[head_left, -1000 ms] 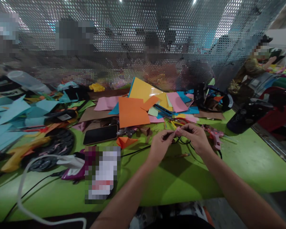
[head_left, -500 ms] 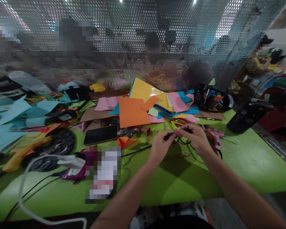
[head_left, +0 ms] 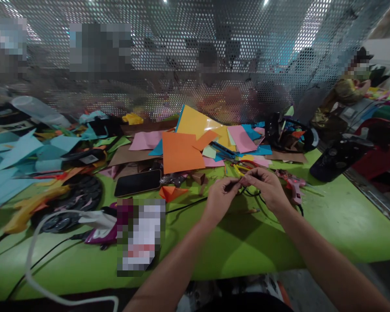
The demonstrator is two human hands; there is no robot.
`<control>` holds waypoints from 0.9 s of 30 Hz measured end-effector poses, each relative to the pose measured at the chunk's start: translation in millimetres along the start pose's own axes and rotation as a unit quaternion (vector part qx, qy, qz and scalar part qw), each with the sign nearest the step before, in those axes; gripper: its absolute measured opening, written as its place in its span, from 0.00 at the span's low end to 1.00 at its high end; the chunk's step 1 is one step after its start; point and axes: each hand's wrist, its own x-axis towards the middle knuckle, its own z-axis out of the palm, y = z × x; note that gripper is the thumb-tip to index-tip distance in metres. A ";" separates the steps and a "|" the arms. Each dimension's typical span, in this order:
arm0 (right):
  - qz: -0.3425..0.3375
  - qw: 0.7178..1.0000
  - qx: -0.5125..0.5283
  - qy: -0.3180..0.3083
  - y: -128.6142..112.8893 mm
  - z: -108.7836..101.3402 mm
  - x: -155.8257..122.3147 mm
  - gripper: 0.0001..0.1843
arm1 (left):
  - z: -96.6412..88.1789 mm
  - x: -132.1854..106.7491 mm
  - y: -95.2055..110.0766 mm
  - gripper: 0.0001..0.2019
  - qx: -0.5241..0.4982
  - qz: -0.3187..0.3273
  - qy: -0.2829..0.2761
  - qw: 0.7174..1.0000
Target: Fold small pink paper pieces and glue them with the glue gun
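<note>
My left hand [head_left: 223, 197] and my right hand [head_left: 265, 186] meet above the green table, fingertips nearly touching. Both are closed in a pinch around a small pink piece [head_left: 244, 180], mostly covered by the fingers and too small to identify. Just beyond the fingertips lie pliers with yellow and red handles [head_left: 241, 168]. To the right of my right hand rests a pink glue gun [head_left: 295, 187]. A black cable [head_left: 188, 205] runs behind and under my hands.
Coloured paper, including an orange sheet [head_left: 182, 152], covers the back of the table. Left of my hands are a phone [head_left: 138, 183], a purple and white device [head_left: 102, 234] and a yellow glue gun [head_left: 29, 212]. A dark tumbler [head_left: 334, 160] stands right, and perforated metal [head_left: 169, 52] rises behind.
My hands keep nearly the same place, with the fingers shifting slightly around the small pink piece. A brownish shape at the far left edge has gone out of view.
</note>
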 end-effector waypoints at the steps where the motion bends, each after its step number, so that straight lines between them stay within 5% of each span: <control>1: -0.003 1.000 0.002 0.000 -0.3 0.5 -0.3 0.12 | 0.1 0.2 0.5 0.11 -0.003 -0.002 0.001 1.000; 16: -0.012 0.999 -0.039 -0.001 0.1 -1.7 0.3 0.12 | 0.5 1.3 1.2 0.11 0.032 0.020 -0.001 0.999; 27: -0.003 1.000 -0.002 -0.009 -2.7 0.4 1.1 0.16 | -0.4 1.7 7.0 0.11 -0.092 -0.062 0.015 0.994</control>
